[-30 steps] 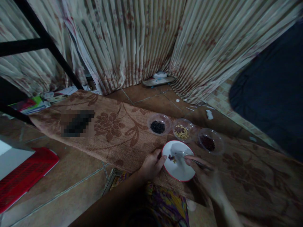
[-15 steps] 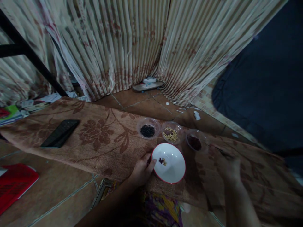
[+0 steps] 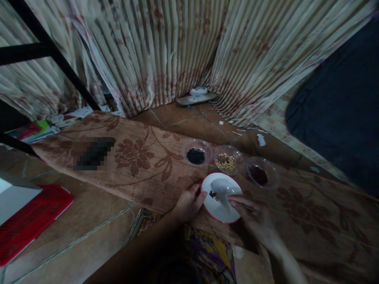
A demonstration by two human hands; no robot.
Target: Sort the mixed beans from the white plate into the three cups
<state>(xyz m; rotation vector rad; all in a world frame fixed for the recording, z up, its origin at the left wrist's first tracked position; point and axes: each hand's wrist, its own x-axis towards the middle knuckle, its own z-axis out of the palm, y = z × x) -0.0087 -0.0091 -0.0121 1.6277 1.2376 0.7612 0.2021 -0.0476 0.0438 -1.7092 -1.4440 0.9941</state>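
Note:
My left hand [image 3: 188, 203] grips the left rim of a white bowl [image 3: 220, 211] with a red edge, thumb over the rim. A few dark red and yellow beans [image 3: 213, 195] lie inside it. My right hand [image 3: 256, 221] is closed on a thin utensil [image 3: 251, 208] over the bowl's right side; its tip is blurred, so I cannot tell its kind. Behind the bowl stand three clear plastic bowls in a row: one with black beans [image 3: 195, 156], one with yellow beans [image 3: 225, 162], and one with dark red beans [image 3: 257, 175].
A brown floral cloth [image 3: 139, 185] covers the long bench or table. A pixelated dark object [image 3: 94, 154] lies at its left. A red item [image 3: 38, 213] is on the tiled floor [image 3: 83, 221]. Striped curtains [image 3: 154, 51] hang behind, and a black metal frame [image 3: 69, 79] stands left.
My right hand has moved left, from beside the dark red beans to over the white bowl, with the utensil. My left hand stays on the rim. The view has shifted slightly.

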